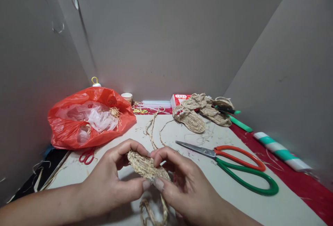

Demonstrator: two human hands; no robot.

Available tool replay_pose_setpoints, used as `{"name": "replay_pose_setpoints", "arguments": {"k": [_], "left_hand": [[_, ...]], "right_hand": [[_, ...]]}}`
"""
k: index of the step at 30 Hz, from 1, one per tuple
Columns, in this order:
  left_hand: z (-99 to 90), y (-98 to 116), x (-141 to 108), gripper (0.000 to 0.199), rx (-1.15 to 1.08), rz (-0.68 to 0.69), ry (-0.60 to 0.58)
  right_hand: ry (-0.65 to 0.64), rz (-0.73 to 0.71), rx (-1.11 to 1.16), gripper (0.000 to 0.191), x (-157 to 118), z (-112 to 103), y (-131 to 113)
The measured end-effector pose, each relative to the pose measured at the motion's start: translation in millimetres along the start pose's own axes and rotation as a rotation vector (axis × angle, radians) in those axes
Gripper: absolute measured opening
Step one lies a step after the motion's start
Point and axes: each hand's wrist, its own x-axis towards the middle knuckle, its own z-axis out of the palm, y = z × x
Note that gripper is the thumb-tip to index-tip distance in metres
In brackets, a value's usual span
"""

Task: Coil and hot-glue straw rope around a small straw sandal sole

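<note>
Between my two hands is a small woven straw sole (145, 165), made of braided cord and tilted above the table. My left hand (117, 174) grips its left end, thumb below and fingers curled over the top. My right hand (182, 177) pinches the right end, and its thumb nearly meets the left thumb. A loop of braided straw cord (153, 215) hangs under the piece. Thinner cord strands (151, 130) run away across the table behind my hands. Large scissors (221, 156) with one orange and one green handle lie to the right, blades parted slightly if at all.
A red plastic bag (65, 135) holding white plastic and straw sits at the left, with small red scissors (87, 156) by it. Finished-looking woven straw soles (192, 120) pile at the back right near a red box (175, 99). A paper cup (127, 97) and a green-white striped roll (282, 151) stand around the edges.
</note>
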Motion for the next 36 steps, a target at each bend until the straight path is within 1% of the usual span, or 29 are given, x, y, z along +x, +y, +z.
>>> {"name": "replay_pose_setpoints", "arguments": {"k": [4,9,12,14,20,22,25,29,33,36], "left_hand": [[1.9,-4,-5,0.036,0.02,0.094,0.02],[4.7,-7,-8,0.039,0.072,0.169,0.07],[7.0,-10,-10,0.044,0.07,0.23,0.102],[8.3,-11,-13,0.047,0.075,0.27,0.112],[9.2,-10,-19,0.054,0.108,0.333,0.115],[8.0,-7,-20,0.057,0.146,0.339,0.115],[5.4,-2,-19,0.061,0.213,0.345,0.11],[3.2,0,-18,0.055,0.244,0.372,0.057],[4.1,-1,-16,0.049,0.22,0.422,0.016],[4.6,-2,-15,0.049,0.166,0.445,0.013]], "right_hand": [[0.032,-0.105,-0.051,0.017,-3,2,2],[0.101,-0.203,-0.125,0.026,-6,5,1],[0.133,-0.226,-0.146,0.037,-8,6,-1],[0.137,-0.269,-0.171,0.044,-8,6,-1],[0.152,-0.498,-0.236,0.04,-7,3,0],[0.152,-0.549,-0.255,0.04,-7,2,-1],[0.151,-0.585,-0.296,0.041,-7,0,-3],[0.146,-0.608,-0.334,0.041,-9,0,-1],[0.124,-0.619,-0.319,0.041,-11,3,5],[0.131,-0.61,-0.288,0.04,-12,3,5]]}}
